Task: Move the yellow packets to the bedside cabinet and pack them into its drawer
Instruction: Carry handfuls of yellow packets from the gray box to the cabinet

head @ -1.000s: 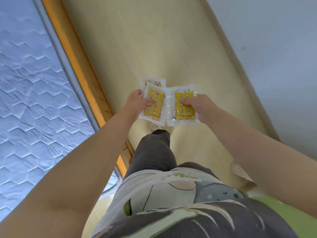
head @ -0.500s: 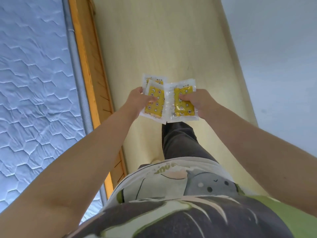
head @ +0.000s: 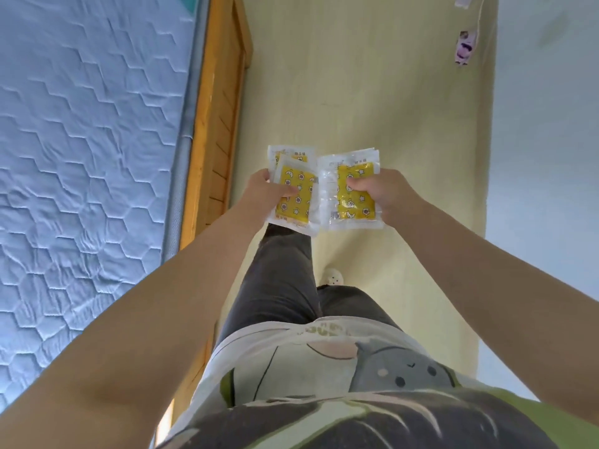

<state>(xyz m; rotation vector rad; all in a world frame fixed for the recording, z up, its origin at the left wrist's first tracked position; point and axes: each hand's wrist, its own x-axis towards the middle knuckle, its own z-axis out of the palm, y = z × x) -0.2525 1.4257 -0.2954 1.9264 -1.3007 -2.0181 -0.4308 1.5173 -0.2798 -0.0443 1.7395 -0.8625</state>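
Two handfuls of flat yellow star-printed plastic packets [head: 293, 209], long axes running near-to-far, sit side by side, the left hand [head: 261, 192] gripping one, the right hand [head: 387, 192] the other.

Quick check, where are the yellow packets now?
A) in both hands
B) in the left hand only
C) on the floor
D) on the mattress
A: the left hand and the right hand each grip packets, held side by side above the floor.
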